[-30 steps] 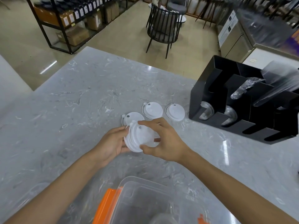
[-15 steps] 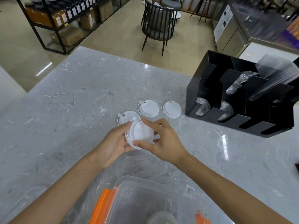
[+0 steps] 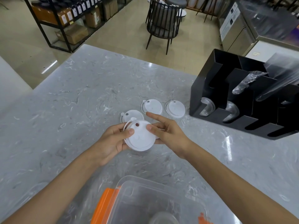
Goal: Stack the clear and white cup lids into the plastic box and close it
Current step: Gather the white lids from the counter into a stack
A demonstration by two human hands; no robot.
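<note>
Left hand [image 3: 111, 141] grips white lid stack [image 3: 140, 137]; right hand [image 3: 168, 132] touches its far edge. Three lids [image 3: 153, 106] on worktop [image 3: 72, 102] beyond grip. Box [image 3: 145, 199] nearer.

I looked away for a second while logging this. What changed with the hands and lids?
The right hand loosened: its index finger lifted off the lid stack, which the left hand now mainly grips, turned flatter. Three loose lids and the box stayed put.
</note>
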